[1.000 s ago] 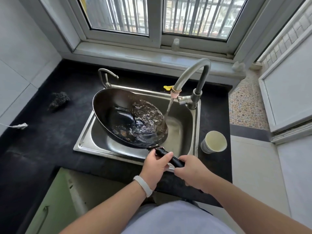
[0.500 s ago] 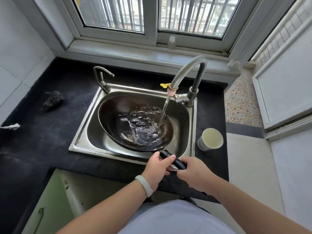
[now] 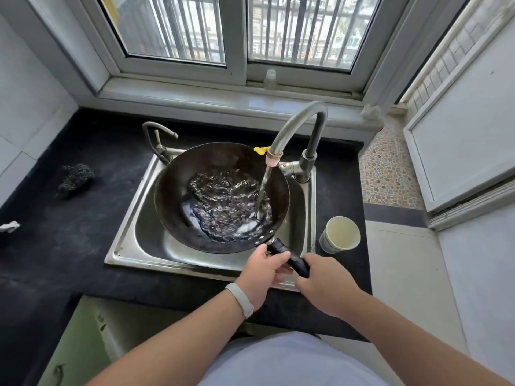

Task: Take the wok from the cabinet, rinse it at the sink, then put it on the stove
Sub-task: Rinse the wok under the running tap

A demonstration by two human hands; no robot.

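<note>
The wok (image 3: 172, 196) is sitting over the basin of the sink, its black handle (image 3: 295, 261) pointing toward the person. The black countertop (image 3: 69, 232) is running beneath the window (image 3: 178, 29), and the steel sink (image 3: 131, 218) is lying sunk into it. Whether the wok is touching the basin cannot be told. The tall curved faucet (image 3: 298, 121) is pouring a stream of water (image 3: 264, 190) into the wok's right side, and the water is pooling and churning across the bottom. The left hand (image 3: 264, 271), with a white wristband (image 3: 239, 299), is gripping the handle close to the wok with its fingers curled round it. The right hand (image 3: 326, 285) is gripping the handle's near end, just beside the left. A paper cup (image 3: 341, 234) is standing on the counter just right of the sink. A dark scourer (image 3: 75, 178) is lying well to the left, and a white scrap (image 3: 9, 226) is lying at the counter's left edge.
</note>
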